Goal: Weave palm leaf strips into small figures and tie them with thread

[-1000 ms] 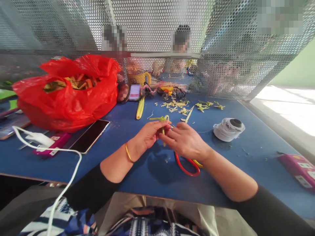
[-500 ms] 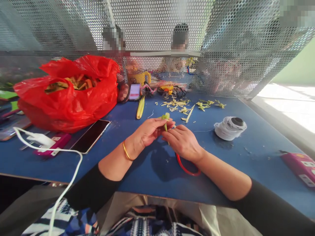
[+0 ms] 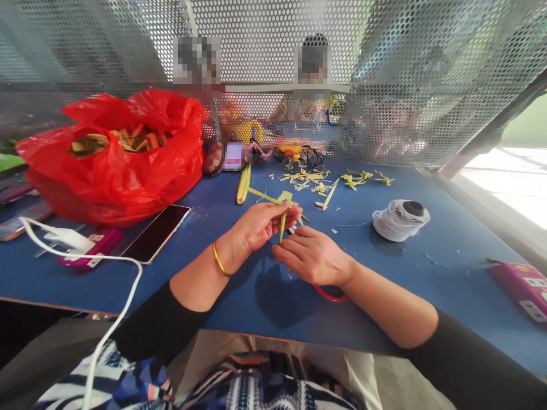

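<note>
My left hand (image 3: 262, 225) pinches a folded pale-green leaf strip (image 3: 285, 197) between thumb and fingers. One long end of the strip sticks out to the left, and another hangs down toward my right hand (image 3: 314, 253). The fingers of that hand are closed round the hanging end. Beneath the right palm a red loop (image 3: 331, 294) shows, looking like a scissors handle; most of it is covered. A small dark and silvery tip peeks out between the hands. Behind them lie a bundle of yellow-green leaf (image 3: 243, 185) and scattered leaf trimmings (image 3: 305, 180).
A red plastic bag (image 3: 128, 188) filled with leaf pieces stands at left, beside a phone (image 3: 158, 233) and a white cable (image 3: 139, 279). At right are a spool of white thread (image 3: 395, 222) and a magenta box (image 3: 519, 287). A perforated metal screen (image 3: 273, 45) closes the back.
The strip's ends have spread out, one now pointing left and one downward. My right hand has shifted slightly left and down, and less of the red loop shows.
</note>
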A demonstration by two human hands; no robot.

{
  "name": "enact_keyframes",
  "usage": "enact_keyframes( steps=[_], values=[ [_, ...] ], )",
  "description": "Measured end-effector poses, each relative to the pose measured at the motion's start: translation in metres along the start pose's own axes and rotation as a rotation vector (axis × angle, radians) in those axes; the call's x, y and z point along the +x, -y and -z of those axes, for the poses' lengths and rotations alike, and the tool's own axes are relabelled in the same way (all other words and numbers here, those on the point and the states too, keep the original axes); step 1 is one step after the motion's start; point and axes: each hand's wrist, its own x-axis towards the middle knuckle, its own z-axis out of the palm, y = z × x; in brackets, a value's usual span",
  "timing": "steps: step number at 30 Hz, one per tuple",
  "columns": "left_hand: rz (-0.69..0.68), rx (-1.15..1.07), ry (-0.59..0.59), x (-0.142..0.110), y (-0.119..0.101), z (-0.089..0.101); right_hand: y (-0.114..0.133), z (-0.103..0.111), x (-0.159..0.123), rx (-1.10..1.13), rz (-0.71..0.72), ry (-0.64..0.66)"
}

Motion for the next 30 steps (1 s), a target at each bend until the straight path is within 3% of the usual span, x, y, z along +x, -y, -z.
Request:
enact_keyframes(
  steps=[3,5,8,10,12,15,21,25,30],
  values=[
    [0.031,-0.008,-0.028,0.000,-0.003,0.000,-0.003,0.004,-0.002,0.082,-0.014,-0.019],
    [0.044,-0.028,-0.041,-0.001,-0.006,-0.001,-0.006,0.006,-0.005,0.168,-0.140,-0.111],
    [0.061,-0.055,-0.034,-0.003,-0.011,-0.003,-0.014,0.004,-0.010,0.228,-0.639,-0.210],
    [0.080,-0.055,-0.039,-0.004,-0.012,-0.005,-0.020,-0.004,-0.012,0.354,-0.987,-0.168],
    [0.088,-0.041,-0.052,-0.005,-0.010,-0.007,-0.023,-0.012,-0.013,0.652,-1.168,-0.082],
    [0.075,0.015,-0.037,-0.005,-0.006,-0.007,-0.023,-0.019,-0.012,0.954,-1.229,0.020],
    [-0.017,0.137,-0.063,-0.001,0.000,-0.007,-0.025,0.003,-0.006,0.737,-1.222,0.100],
    [-0.065,0.181,-0.089,0.000,-0.002,-0.007,-0.032,0.015,-0.004,0.757,-1.232,0.090],
    [-0.061,0.161,-0.064,0.000,-0.005,-0.004,-0.037,0.015,-0.004,0.869,-1.275,0.134]
  ],
)
